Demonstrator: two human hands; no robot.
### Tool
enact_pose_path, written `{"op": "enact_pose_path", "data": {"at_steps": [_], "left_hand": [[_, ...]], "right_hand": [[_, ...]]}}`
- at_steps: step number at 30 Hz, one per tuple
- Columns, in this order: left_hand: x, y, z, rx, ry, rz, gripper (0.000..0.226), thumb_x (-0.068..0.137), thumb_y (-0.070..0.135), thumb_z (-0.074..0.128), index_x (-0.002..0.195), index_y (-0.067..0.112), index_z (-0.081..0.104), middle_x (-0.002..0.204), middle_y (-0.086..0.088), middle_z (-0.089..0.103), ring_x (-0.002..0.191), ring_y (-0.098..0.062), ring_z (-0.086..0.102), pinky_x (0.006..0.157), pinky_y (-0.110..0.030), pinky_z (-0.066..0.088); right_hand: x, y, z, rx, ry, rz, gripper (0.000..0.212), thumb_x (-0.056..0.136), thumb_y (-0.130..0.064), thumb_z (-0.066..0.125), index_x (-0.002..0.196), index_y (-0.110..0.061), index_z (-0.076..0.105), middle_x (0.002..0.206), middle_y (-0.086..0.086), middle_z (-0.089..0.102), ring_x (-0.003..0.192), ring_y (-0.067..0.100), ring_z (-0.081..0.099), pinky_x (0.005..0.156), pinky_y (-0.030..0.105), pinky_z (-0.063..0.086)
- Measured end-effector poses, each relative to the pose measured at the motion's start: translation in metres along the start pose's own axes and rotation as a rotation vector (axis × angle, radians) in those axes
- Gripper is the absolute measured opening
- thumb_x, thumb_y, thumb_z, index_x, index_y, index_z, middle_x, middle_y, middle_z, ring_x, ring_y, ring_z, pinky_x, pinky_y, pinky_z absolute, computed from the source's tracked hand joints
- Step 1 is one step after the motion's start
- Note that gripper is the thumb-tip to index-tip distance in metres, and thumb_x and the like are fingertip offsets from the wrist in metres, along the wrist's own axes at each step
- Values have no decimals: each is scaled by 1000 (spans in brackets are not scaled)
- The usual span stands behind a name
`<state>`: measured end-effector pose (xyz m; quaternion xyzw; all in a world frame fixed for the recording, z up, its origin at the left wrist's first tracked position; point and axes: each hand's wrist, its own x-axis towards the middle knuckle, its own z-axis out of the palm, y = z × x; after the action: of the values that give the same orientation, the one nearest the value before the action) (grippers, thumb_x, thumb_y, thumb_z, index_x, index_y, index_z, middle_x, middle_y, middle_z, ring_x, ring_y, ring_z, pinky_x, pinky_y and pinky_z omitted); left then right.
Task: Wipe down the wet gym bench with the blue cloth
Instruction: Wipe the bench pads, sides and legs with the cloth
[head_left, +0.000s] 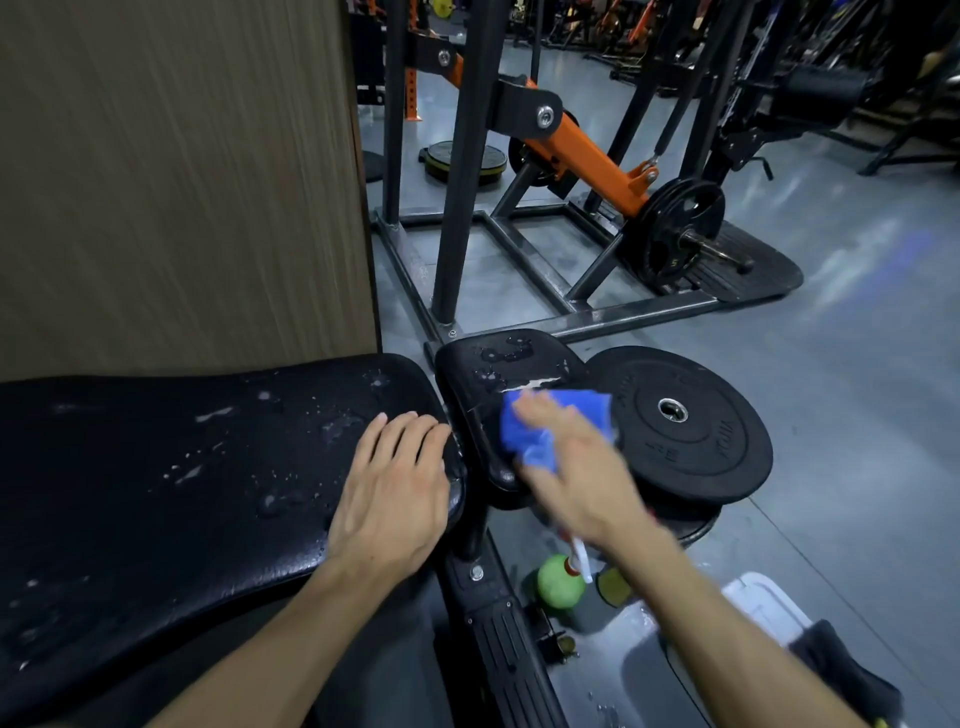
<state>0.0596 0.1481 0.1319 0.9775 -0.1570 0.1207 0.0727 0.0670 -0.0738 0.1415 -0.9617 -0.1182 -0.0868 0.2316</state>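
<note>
The black gym bench has a long back pad (156, 467) dotted with water drops and a smaller seat pad (498, 364) with drops and a torn patch. My left hand (392, 493) rests flat, fingers straight, on the right end of the long pad. My right hand (571, 467), blurred by motion, presses the blue cloth (540, 431) onto the near right part of the seat pad, with its fingers spread over the cloth.
Stacked black weight plates (685, 431) lie right beside the seat pad. A green spray bottle (561, 577) stands on the floor below my right wrist. A wood-grain panel (182, 171) rises behind the bench. A black and orange machine frame (561, 156) stands beyond.
</note>
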Motion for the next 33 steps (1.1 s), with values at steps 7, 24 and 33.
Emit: {"op": "enact_pose_path", "data": {"at_steps": [7, 24, 33], "left_hand": [[1, 2, -1, -10, 11, 15, 43, 96, 26, 39, 136, 17, 54, 136, 0, 57, 133, -21, 47, 120, -44, 25], [1, -1, 1, -53, 20, 31, 41, 97, 26, 39, 134, 17, 55, 133, 1, 58, 130, -20, 48, 119, -43, 26], [3, -1, 2, -87, 0, 30, 41, 98, 26, 40, 135, 17, 54, 133, 2, 57, 132, -20, 47, 119, -43, 25]], "right_hand": [[-10, -17, 14, -224, -52, -21, 80, 92, -58, 31, 158, -13, 22, 166, -1, 12, 154, 14, 7, 125, 34, 0], [-10, -12, 24, -353, 34, 135, 82, 91, -62, 30, 159, -16, 21, 167, 2, 11, 155, 16, 1, 124, 48, 1], [6, -17, 25, -308, 20, 178, 85, 86, -51, 23, 159, -10, 11, 167, 9, 1, 155, 22, -4, 125, 44, 1]]}}
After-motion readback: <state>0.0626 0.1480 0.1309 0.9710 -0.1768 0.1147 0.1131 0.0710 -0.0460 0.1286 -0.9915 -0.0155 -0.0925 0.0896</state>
